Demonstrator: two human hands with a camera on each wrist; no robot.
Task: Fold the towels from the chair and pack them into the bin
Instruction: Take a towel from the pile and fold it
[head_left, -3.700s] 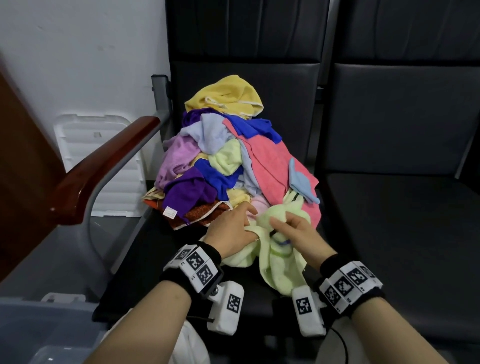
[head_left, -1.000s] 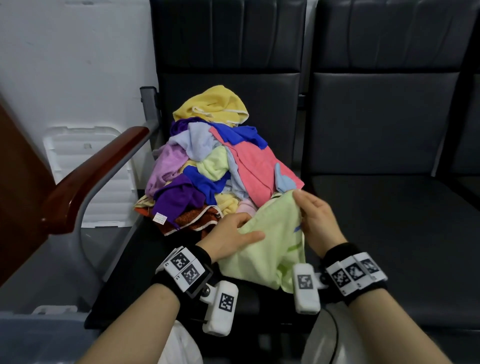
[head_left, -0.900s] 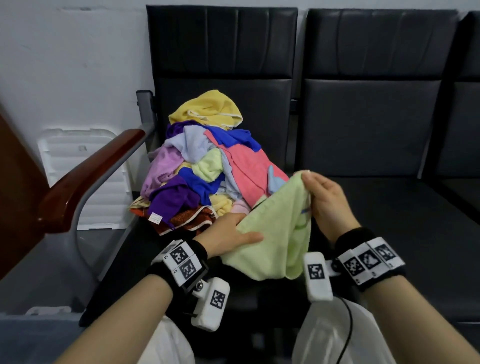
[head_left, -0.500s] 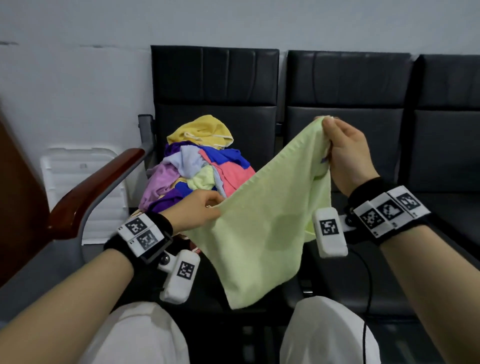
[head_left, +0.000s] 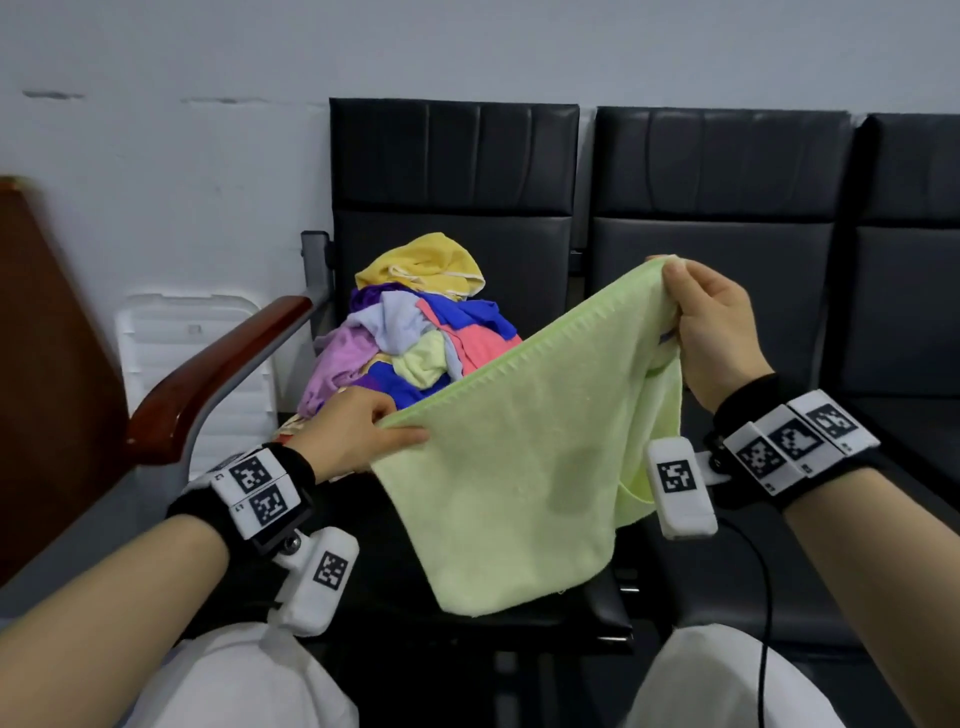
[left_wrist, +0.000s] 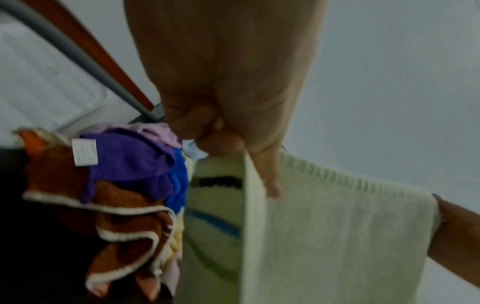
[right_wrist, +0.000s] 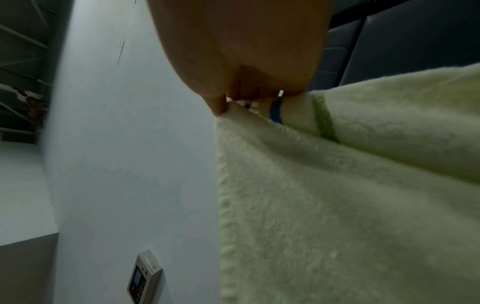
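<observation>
1. In front of the chair (head_left: 452, 218), head view: the light green towel (head_left: 524, 467) now hangs spread in the air between both hands, whereas 3.7 s ago it lay bunched at the foot of the towel pile (head_left: 410, 338). That suggests the unfolding is done and the first fold can begin; no bin shows in this view. The left hand (head_left: 348, 436) pinches the lower corner, the right hand (head_left: 711, 332) the higher one, so the top hem (the long axis as held) slopes up from left to right, and the free corner points down toward the seat.

2. At the left wrist: the fingers (left_wrist: 267, 176) are clamped on the towel's edge, thumb beneath. The pile sits just beside, with a purple towel (left_wrist: 130, 160) over a brown one (left_wrist: 122, 207).

3. At the right wrist: the fingers (right_wrist: 221, 105) pinch the hem shut, and the cloth falls away below them (a green stripe (right_wrist: 324, 121) runs near the grip).
</observation>
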